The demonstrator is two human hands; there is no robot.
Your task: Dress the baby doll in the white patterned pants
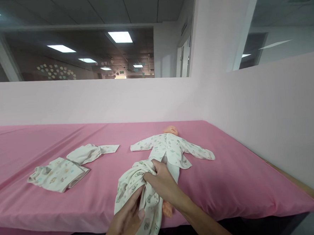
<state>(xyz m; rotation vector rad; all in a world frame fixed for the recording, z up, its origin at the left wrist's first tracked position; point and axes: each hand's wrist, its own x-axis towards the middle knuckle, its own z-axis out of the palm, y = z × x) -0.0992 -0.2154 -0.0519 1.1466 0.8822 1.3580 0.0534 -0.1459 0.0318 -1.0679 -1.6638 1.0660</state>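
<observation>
Nearest the lens, the left hand (126, 222) comes up from the bottom edge with its fingers (137, 200) pinching the loose lower end of the printed trousers (136, 189), thumb on the cloth. Just beyond those fingers, the right hand (163, 184) is closed on the bunched waist of the same trousers, its fingers (150, 176) curled tightly into the gathered cloth. Past the right fingers lies the doll (169, 145), on its back on the pink sheet (230, 184), head away from the camera, arms out to both sides in a matching printed top (172, 150). One bare foot (167, 209) shows just below the right wrist, peeking from under the fabric. By the look of it the step in hand is working the trousers along the doll's legs; the next move seems to call for both hands to keep the opening wide and draw the cloth evenly, so the foot does not snag. The trousers are soft, cream-white with small pale animal prints, crumpled and folded over themselves. Well to the left of the left fingers, a second set of folded baby clothes (61, 171) lies apart on the sheet.
</observation>
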